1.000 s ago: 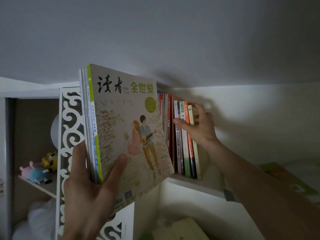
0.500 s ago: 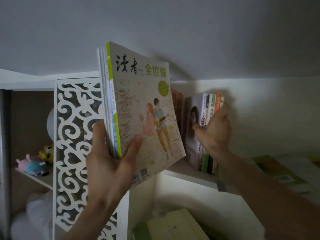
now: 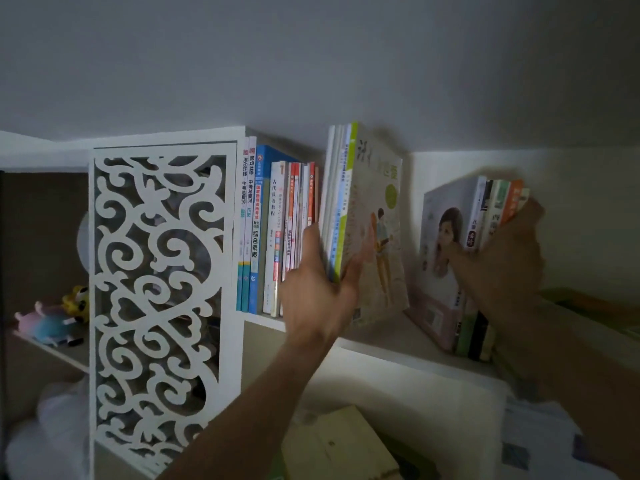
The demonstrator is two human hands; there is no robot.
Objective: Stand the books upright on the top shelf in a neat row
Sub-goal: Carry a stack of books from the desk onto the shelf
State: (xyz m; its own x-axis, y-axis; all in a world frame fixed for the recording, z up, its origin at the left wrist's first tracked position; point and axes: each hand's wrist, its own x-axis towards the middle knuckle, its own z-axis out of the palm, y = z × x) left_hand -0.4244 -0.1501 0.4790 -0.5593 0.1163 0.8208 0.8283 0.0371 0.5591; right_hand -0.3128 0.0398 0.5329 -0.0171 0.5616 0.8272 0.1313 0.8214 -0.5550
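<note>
My left hand grips a bundle of thin magazines by its lower spine edge; the bundle stands upright over the top shelf, in the gap between two groups of books. A row of upright books stands to its left, against the white shelf wall. Further right, my right hand holds a second group of books that leans to the right, fingers curled round its spines. That group's front cover shows a portrait.
A white carved fretwork panel closes the shelf's left side. Plush toys lie on a lower shelf at the far left. A yellowish box sits below the top shelf. Flat books lie at the right.
My left hand has carried the magazines right and in over the shelf, into the gap. My right hand has pushed its group of books further right, widening the gap. The camera has shifted left.
</note>
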